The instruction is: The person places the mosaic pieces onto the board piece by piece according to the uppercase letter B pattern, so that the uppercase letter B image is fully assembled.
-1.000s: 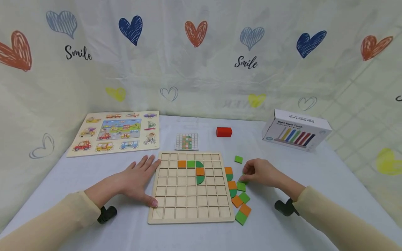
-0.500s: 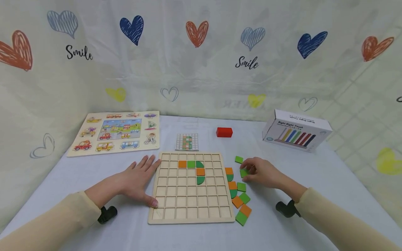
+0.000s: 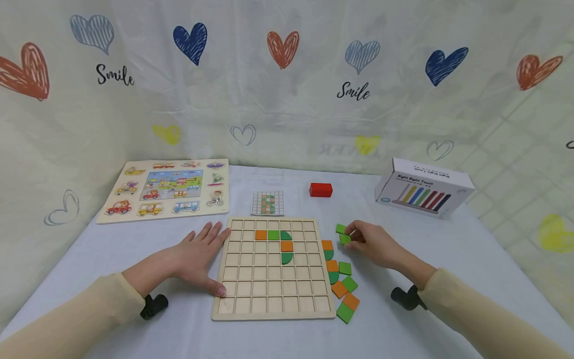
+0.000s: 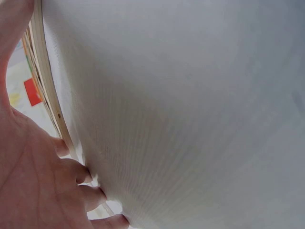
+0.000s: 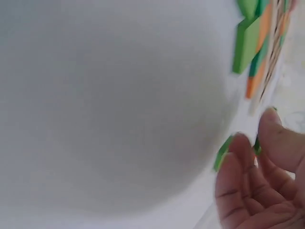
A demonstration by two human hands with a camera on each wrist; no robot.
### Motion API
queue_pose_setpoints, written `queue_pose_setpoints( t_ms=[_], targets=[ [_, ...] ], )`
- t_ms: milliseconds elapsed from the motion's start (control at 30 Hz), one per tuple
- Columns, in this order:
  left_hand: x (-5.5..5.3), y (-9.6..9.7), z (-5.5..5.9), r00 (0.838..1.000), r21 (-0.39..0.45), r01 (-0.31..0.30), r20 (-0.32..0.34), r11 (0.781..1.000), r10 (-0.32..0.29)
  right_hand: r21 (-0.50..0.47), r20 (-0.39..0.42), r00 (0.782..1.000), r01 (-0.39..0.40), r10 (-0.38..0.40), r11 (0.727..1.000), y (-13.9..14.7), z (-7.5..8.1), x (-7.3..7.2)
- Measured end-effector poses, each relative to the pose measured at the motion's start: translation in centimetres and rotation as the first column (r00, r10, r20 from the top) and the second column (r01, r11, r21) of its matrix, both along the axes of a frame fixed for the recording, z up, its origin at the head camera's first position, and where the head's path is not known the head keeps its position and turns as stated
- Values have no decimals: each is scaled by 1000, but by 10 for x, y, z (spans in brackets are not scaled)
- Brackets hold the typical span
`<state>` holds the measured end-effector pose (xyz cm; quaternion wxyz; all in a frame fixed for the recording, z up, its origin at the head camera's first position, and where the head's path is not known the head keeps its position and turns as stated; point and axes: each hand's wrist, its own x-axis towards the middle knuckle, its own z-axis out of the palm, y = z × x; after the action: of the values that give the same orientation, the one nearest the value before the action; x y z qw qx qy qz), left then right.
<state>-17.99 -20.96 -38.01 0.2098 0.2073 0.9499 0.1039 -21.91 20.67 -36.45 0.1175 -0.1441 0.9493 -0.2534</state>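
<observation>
A pale wooden grid board point(image 3: 260, 288) lies on the table, with a few orange and green pieces in its upper cells. My left hand point(image 3: 197, 262) rests spread at the board's left side, thumb and fingertips touching its edge; the left wrist view shows the palm point(image 4: 33, 176) beside that edge. To the right of the board, my right hand point(image 3: 372, 243) pinches a light green square tile point(image 3: 344, 239) between thumb and fingers. Just beyond it lies another green tile point(image 3: 341, 228). In the right wrist view the fingers point(image 5: 230, 183) mostly hide the pinched tile.
Several loose orange and green tiles point(image 3: 345, 268) lie along the board's right edge. Behind the board are a printed pattern card point(image 3: 268, 203), a red block point(image 3: 321, 190) and a picture puzzle point(image 3: 134, 187). A white box point(image 3: 423, 188) stands at the back right.
My right hand has moved away from me and slightly left, bringing the green tile close to the farther green one. The left hand stays in place.
</observation>
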Motion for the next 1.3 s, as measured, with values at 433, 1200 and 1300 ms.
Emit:
queue_pose_setpoints(
  t_ms=[433,1200,1300],
  targets=[
    [-1,0,-1,1000,2,2,1,1000,-2,-134,65,998,10,-1,991,-71,5,6],
    [0,-2,-1,1000,10,9,-6,1000,-8,-74,48,985,-164,167,984,-137,-1,16],
    [-1,-2,-1,1000,9,9,-4,1000,-9,-58,42,986,-160,163,985,-140,-1,18]
  ],
)
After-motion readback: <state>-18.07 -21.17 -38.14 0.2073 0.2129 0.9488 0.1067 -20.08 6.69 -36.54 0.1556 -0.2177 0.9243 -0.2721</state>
